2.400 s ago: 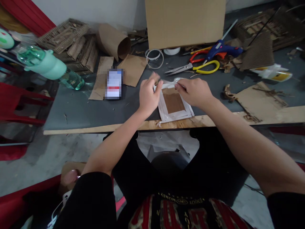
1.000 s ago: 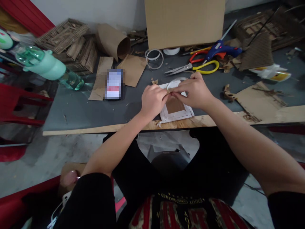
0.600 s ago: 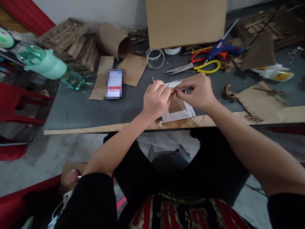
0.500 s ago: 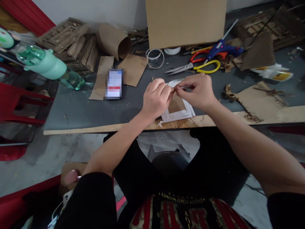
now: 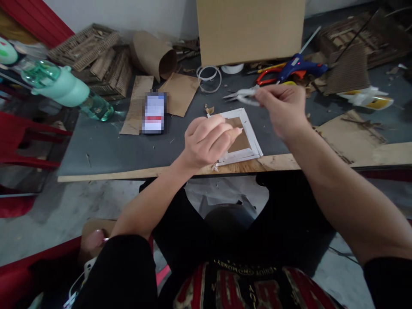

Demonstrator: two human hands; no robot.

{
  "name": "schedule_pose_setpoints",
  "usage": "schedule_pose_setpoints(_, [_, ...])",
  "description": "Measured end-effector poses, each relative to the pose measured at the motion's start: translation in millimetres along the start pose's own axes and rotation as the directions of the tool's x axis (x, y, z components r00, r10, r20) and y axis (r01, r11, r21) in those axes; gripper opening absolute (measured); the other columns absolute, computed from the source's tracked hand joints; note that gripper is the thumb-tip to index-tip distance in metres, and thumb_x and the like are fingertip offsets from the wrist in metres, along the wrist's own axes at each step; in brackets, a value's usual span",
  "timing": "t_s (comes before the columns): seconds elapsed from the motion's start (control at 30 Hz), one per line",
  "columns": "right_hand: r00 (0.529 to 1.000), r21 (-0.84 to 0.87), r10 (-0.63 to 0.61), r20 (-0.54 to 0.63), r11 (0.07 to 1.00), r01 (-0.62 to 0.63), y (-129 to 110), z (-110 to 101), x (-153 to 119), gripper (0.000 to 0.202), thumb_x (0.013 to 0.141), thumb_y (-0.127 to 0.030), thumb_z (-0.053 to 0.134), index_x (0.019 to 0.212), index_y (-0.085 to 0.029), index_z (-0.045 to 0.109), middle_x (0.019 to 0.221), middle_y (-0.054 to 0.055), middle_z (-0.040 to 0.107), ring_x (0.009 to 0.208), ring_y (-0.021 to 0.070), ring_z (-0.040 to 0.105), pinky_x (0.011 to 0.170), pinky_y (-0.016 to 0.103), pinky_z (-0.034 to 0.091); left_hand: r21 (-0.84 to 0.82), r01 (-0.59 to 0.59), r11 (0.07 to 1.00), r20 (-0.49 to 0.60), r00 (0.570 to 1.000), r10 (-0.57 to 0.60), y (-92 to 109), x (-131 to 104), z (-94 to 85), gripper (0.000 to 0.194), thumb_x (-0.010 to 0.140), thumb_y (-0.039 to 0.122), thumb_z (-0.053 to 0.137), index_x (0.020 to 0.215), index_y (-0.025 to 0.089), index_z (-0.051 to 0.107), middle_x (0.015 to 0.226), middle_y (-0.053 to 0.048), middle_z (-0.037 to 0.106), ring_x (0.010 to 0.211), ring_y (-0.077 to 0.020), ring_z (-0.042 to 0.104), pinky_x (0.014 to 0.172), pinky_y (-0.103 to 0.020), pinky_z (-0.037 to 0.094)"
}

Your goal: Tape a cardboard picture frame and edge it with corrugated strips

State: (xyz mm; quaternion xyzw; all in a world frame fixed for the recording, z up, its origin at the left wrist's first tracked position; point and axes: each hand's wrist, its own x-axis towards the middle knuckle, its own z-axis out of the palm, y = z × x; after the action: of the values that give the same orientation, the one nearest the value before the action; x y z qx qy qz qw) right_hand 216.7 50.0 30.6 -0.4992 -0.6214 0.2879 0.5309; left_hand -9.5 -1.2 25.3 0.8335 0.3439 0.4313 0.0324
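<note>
A square cardboard piece with white strips along its edges lies at the table's front edge. Above its left part is my left hand, its fingers pinched on a tiny whitish bit at the fingertips. To the right and higher, my right hand is closed on a white strip, which looks curled and slightly blurred. The strip passes in front of the scissors, whose yellow handle is mostly hidden behind my right hand.
A phone and cardboard pieces lie at left, near a green bottle. Behind are a tape ring, a blue glue gun and a large cardboard panel. A glue bottle lies at right.
My hands have separated. My right hand has moved right and up with the white strip, and my left hand has shifted slightly left and down, uncovering more of the square piece.
</note>
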Motion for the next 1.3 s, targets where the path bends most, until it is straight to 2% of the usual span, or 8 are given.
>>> schedule_pose_setpoints(0.13, [0.969,-0.251,-0.147,0.197,0.948,0.195,9,-18,7,0.026,0.100,-0.049,0.070,0.092,-0.029,0.084,0.089,0.007,0.079,0.088,0.0278,0.070,0.087,0.048,0.057,-0.211,-0.015,0.977,-0.309,0.950,-0.052,12,6,-1.4,0.016,0.110,0.034,0.058,0.101,0.030,0.070,0.090,-0.002,0.077,0.091,-0.0221,0.076,0.084,-0.042,0.064])
schedule_pose_setpoints(0.23, [0.813,-0.364,-0.172,0.557,0.829,0.425,8,-11,4,0.023,0.099,-0.039,0.067,0.094,-0.028,0.087,0.098,0.009,0.082,0.106,0.0339,0.073,0.112,0.061,0.045,-0.477,0.315,0.820,-0.133,0.897,-0.422,-11,6,3.8,0.012,0.107,0.033,0.059,0.107,0.029,0.070,0.100,-0.002,0.079,0.095,-0.0215,0.078,0.084,-0.038,0.064])
schedule_pose_setpoints(0.33, [0.724,-0.408,-0.135,0.676,0.750,0.520,4,7,7,0.031,0.103,-0.035,0.057,0.102,-0.029,0.088,0.108,0.008,0.083,0.121,0.0352,0.071,0.124,0.067,0.028,-0.433,0.533,0.727,-0.040,0.795,-0.606,-46,2,9.5,0.007,0.099,0.024,0.063,0.102,0.027,0.068,0.099,-0.002,0.077,0.100,-0.0223,0.077,0.094,-0.039,0.063])
schedule_pose_setpoints(0.53, [0.854,-0.526,-0.128,0.505,0.738,0.422,11,27,22,0.053,0.101,-0.034,0.063,0.154,-0.036,0.070,0.163,0.003,0.064,0.158,0.0384,0.045,0.133,0.064,0.024,-0.344,0.615,0.709,0.104,0.776,-0.623,-50,1,16.1,0.025,0.087,0.006,0.056,0.100,0.023,0.070,0.098,-0.002,0.079,0.091,-0.0185,0.074,0.087,-0.033,0.061])
schedule_pose_setpoints(0.67, [0.860,-0.354,-0.105,0.499,0.881,0.313,19,27,15,0.036,0.104,-0.034,0.056,0.122,-0.026,0.086,0.126,0.009,0.083,0.121,0.0318,0.075,0.109,0.049,0.053,-0.184,0.564,0.805,0.171,0.825,-0.539,-31,3,13.7,0.026,0.086,0.004,0.057,0.098,0.022,0.071,0.099,-0.002,0.081,0.087,-0.0169,0.073,0.085,-0.031,0.059])
schedule_pose_setpoints(0.87, [0.875,-0.229,-0.078,0.478,0.951,0.209,12,29,9,0.027,0.093,-0.047,0.076,0.105,-0.026,0.087,0.106,0.007,0.085,0.100,0.0273,0.077,0.096,0.042,0.056,-0.039,0.520,0.853,0.275,0.826,-0.491,-30,5,6.9,0.034,0.086,0.001,0.060,0.108,0.022,0.076,0.110,-0.003,0.084,0.093,-0.0186,0.076,0.086,-0.031,0.059])
schedule_pose_setpoints(1.07, [0.903,-0.306,-0.052,0.427,0.931,0.198,9,26,11,0.014,0.093,-0.039,0.078,0.088,-0.026,0.081,0.095,0.008,0.081,0.096,0.0293,0.075,0.094,0.046,0.056,-0.192,0.633,0.750,0.276,0.768,-0.578,-34,6,18.5,0.041,0.088,0.006,0.060,0.122,0.021,0.079,0.126,-0.007,0.084,0.113,-0.0235,0.078,0.105,-0.040,0.061])
schedule_pose_setpoints(1.3, [0.980,-0.198,-0.081,0.180,0.973,0.117,16,12,14,0.015,0.100,-0.040,0.072,0.090,-0.029,0.068,0.089,0.005,0.072,0.083,0.0219,0.066,0.081,0.038,0.055,-0.213,0.775,0.595,0.243,0.632,-0.736,-79,0,8.8,0.058,0.096,0.032,0.070,0.154,0.031,0.063,0.168,-0.006,0.061,0.154,-0.0317,0.059,0.122,-0.047,0.053])
